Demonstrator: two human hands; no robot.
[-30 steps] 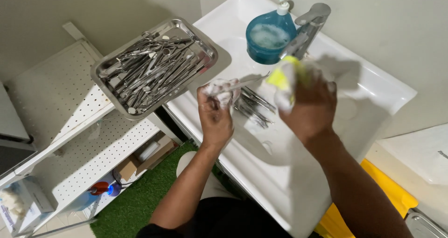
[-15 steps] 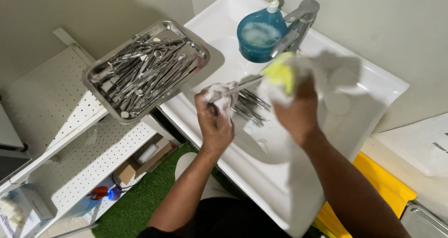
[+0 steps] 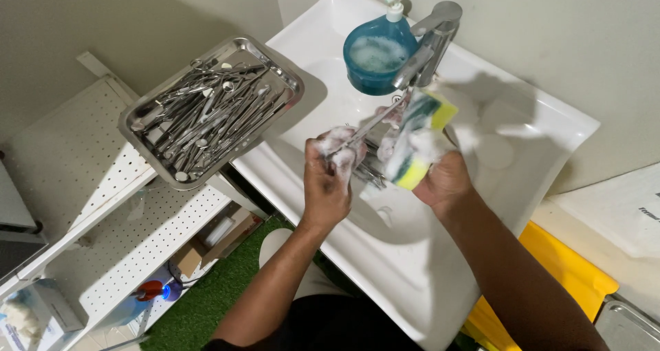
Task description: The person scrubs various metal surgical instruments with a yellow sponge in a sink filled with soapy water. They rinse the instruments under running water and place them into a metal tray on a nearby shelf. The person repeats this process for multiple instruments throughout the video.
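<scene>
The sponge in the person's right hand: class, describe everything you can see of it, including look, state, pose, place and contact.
The sponge is a soft block with a yellow body and a darker green scouring face, partly coated in white foam. The right hand grips its lower end, so it stands tilted over the white sink, just below the metal tap. Its edge meets the thin metal instrument held by the soapy left hand. Its outline is slightly blurred.

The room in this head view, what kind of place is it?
Probably a cleaning corner of a dental or medical clinic. A steel tray holds many metal instruments, more lie in the white sink, and the hands scrub one with a soapy sponge.
</scene>
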